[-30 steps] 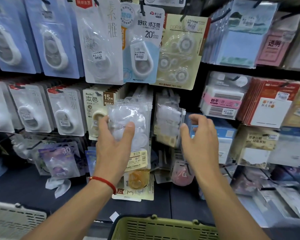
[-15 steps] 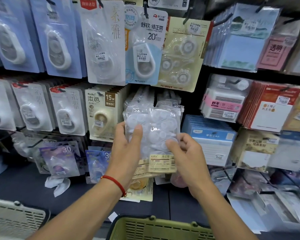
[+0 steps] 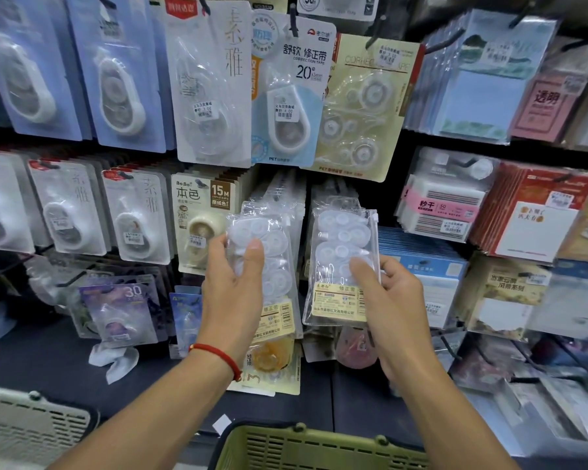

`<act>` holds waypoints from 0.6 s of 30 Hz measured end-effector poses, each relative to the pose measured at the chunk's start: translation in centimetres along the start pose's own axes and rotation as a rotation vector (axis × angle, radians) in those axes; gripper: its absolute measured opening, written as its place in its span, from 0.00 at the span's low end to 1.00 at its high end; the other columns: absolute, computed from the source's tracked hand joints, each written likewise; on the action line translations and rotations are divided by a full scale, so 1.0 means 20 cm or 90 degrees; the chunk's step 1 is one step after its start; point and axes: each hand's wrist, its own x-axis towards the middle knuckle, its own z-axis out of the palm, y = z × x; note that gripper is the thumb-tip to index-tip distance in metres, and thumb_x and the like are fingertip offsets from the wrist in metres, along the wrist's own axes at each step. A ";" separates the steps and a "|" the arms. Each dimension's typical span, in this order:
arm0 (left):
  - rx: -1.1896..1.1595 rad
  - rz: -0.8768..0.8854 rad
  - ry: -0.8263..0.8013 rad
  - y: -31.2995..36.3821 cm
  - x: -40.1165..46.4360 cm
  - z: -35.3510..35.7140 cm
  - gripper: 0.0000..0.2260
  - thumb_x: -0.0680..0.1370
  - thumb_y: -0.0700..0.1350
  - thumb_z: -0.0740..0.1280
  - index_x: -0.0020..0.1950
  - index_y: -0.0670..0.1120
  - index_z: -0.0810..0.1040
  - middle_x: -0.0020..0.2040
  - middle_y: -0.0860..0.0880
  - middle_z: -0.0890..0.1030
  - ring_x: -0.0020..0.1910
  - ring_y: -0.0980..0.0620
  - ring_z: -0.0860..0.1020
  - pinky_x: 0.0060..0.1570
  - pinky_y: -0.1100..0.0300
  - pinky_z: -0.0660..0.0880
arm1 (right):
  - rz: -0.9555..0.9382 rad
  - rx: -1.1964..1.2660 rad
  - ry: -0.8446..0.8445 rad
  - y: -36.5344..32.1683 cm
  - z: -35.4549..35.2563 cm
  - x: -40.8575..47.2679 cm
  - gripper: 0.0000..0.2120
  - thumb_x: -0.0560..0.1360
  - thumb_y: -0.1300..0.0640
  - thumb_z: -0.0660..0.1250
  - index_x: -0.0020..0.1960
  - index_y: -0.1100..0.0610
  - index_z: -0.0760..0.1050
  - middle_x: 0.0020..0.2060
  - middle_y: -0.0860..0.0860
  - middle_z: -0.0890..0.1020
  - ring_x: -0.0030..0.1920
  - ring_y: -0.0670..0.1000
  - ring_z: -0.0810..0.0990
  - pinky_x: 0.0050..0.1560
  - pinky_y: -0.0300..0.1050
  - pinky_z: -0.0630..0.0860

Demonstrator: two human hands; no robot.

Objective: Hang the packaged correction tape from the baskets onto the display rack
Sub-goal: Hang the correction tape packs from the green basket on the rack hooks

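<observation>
At mid-frame, my left hand (image 3: 233, 286) grips one clear correction-tape pack (image 3: 269, 262), my right hand (image 3: 392, 300) another (image 3: 342, 262), raised toward their rack hooks for hanging.

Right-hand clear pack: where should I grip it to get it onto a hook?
Probably by the lower label end, from below and the right side, as the right hand grips the clear pack now. It stands upright, so that leaves its top edge free to meet the rack.
</observation>
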 end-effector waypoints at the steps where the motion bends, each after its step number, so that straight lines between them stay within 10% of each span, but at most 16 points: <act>1: 0.000 0.001 0.003 0.00 0.00 0.00 0.16 0.84 0.59 0.64 0.71 0.58 0.71 0.68 0.56 0.79 0.69 0.51 0.77 0.70 0.42 0.74 | 0.002 0.006 -0.001 0.00 0.00 0.00 0.04 0.80 0.46 0.70 0.52 0.44 0.83 0.45 0.56 0.88 0.50 0.67 0.85 0.54 0.68 0.82; 18: 0.052 0.007 0.024 0.01 0.01 -0.01 0.19 0.84 0.60 0.63 0.73 0.57 0.70 0.66 0.61 0.75 0.71 0.50 0.73 0.72 0.41 0.71 | 0.018 0.034 -0.002 -0.05 -0.03 0.01 0.09 0.82 0.57 0.69 0.49 0.51 0.87 0.44 0.54 0.89 0.44 0.54 0.88 0.47 0.53 0.82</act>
